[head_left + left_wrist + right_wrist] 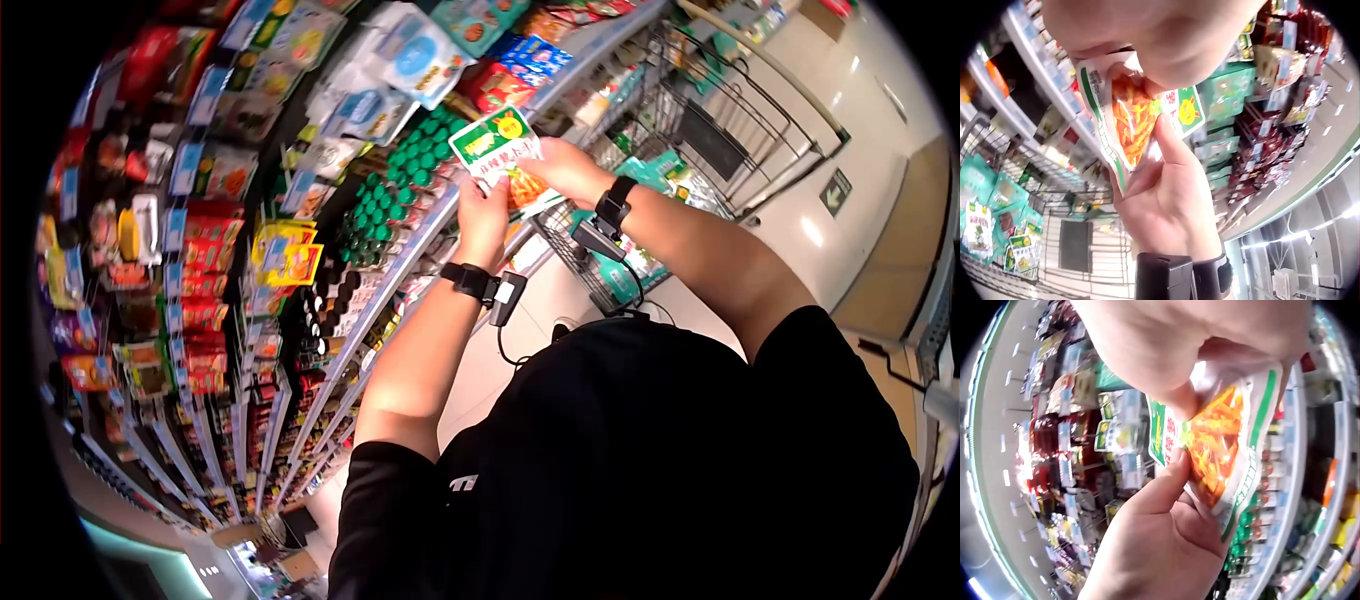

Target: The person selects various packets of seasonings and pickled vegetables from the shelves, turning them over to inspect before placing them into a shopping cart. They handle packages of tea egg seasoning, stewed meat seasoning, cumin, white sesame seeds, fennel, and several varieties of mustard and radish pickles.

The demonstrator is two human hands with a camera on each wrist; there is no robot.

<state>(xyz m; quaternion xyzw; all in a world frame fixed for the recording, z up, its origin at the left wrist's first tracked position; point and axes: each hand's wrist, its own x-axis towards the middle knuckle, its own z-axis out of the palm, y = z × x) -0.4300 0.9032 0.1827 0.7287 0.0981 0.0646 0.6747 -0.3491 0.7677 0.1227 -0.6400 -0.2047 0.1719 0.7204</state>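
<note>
A flat food packet [492, 146] with a white and green front is in front of me, held between both hands. Orange strips of food [1213, 450] show through its clear window in the right wrist view. My left hand [483, 218] pinches the packet's lower left part, thumb on the front. From the right side, my right hand [570, 172] grips the other edge, and its thumb lies over the front in the left wrist view. The packet is tilted and overlaps the shelf edge behind it in the head view. Fingers behind the packet are partly hidden.
Shelves of hanging packets [207, 260] line the left side. Jars with green lids [415, 155] stand in rows just left of my hands. A wire shopping cart [735, 125] holding teal packages [655, 172] stands at the right, on the pale floor [815, 190].
</note>
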